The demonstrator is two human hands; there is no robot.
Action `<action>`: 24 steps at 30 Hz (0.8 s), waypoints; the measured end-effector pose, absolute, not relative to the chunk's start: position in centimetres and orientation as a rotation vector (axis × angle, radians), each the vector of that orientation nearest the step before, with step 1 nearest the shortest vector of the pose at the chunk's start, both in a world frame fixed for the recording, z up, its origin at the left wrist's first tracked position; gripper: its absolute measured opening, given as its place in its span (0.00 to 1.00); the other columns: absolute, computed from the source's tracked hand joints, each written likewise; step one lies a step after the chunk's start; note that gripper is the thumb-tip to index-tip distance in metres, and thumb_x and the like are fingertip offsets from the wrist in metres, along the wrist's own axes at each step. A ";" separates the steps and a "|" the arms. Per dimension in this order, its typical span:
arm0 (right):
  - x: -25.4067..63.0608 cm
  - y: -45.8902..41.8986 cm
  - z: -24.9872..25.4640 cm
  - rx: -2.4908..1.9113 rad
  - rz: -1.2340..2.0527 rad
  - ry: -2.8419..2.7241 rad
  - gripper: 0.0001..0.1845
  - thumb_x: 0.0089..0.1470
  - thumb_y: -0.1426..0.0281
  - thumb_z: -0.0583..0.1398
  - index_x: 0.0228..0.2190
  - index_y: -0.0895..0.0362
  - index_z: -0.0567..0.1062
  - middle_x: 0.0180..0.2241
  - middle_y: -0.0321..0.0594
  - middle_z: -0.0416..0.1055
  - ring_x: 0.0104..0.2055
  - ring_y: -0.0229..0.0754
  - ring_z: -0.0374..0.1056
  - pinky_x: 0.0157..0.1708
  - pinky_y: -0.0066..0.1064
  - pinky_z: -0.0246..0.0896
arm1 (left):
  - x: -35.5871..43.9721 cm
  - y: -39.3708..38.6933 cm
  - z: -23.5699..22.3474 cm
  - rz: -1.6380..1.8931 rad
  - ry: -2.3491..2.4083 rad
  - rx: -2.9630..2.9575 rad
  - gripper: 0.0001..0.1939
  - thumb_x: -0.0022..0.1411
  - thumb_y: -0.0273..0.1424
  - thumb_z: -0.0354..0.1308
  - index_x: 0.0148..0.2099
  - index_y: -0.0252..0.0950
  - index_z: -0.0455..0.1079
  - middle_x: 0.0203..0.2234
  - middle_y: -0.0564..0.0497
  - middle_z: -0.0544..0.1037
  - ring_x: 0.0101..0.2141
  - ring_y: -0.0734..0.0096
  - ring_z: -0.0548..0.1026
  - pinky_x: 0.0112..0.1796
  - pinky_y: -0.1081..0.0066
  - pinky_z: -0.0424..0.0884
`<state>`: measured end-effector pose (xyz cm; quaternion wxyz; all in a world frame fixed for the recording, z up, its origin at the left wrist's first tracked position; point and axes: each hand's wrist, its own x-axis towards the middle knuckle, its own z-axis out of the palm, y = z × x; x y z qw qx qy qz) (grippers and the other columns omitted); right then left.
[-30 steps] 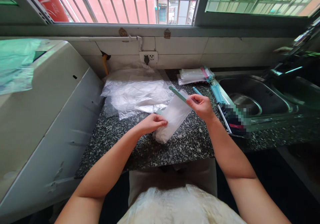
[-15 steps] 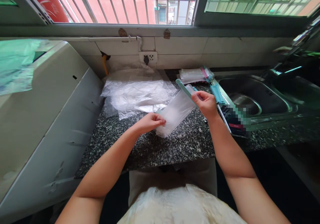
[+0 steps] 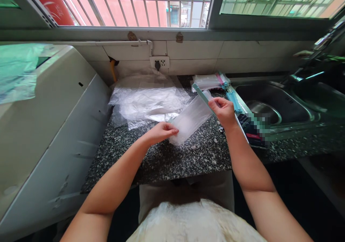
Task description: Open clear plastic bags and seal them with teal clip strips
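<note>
A small clear plastic bag (image 3: 190,121) is stretched at a slant between my hands, above the speckled counter. My left hand (image 3: 163,131) is closed, pinching its lower left edge between thumb and fingers. At the bag's upper end lies a long pale-green bag sealing clip (image 3: 201,94). My right hand (image 3: 222,110) has thumb and fingers closed on this clip, near its lower right end. Whether the clip is fully locked over the bag cannot be made out.
A pile of clear plastic bags (image 3: 151,98) covers the left of the counter (image 3: 172,166). Farther right lie more bags (image 3: 206,81), light-blue clips (image 3: 234,101) and a dark flat package (image 3: 249,130). Beyond these is a metal sink (image 3: 293,107). A white appliance (image 3: 61,127) stands left.
The bag's lower end and the clip have lifted slightly, and the clip's far end has shifted a little to the right. Both hands keep their holds.
</note>
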<state>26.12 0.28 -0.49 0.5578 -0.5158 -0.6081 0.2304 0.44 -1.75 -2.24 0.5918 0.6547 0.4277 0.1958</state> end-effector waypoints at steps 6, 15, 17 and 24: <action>26.6 0.2 0.0 -1.224 0.514 -1.374 0.16 0.44 0.56 0.62 0.22 0.57 0.73 0.19 0.32 0.60 0.23 0.33 0.52 0.24 0.28 0.49 | 0.0 -1.4 -2.5 0.462 1.056 1.607 0.14 0.50 0.39 0.58 0.24 0.32 0.71 0.15 0.55 0.68 0.20 0.78 0.60 0.24 0.74 0.55; 26.7 0.3 -0.3 -1.227 0.522 -1.381 0.16 0.45 0.56 0.62 0.22 0.57 0.73 0.19 0.32 0.59 0.22 0.33 0.51 0.23 0.28 0.48 | -0.2 -1.2 -2.6 0.451 1.046 1.637 0.14 0.51 0.40 0.58 0.25 0.32 0.71 0.16 0.54 0.69 0.21 0.77 0.62 0.25 0.74 0.58; 26.5 0.2 -0.3 -1.212 0.564 -1.381 0.16 0.45 0.56 0.62 0.22 0.57 0.73 0.19 0.31 0.59 0.22 0.32 0.51 0.23 0.28 0.48 | -0.2 -1.2 -2.6 0.470 1.053 1.642 0.15 0.52 0.41 0.58 0.25 0.32 0.69 0.17 0.54 0.68 0.21 0.77 0.62 0.25 0.73 0.57; 24.5 -0.7 -0.3 -1.173 0.784 -1.473 0.19 0.43 0.53 0.63 0.22 0.57 0.73 0.20 0.33 0.64 0.24 0.33 0.55 0.25 0.29 0.51 | 0.1 -1.1 -2.0 0.765 1.217 1.636 0.18 0.50 0.41 0.61 0.39 0.33 0.70 0.23 0.55 0.67 0.25 0.76 0.63 0.28 0.73 0.59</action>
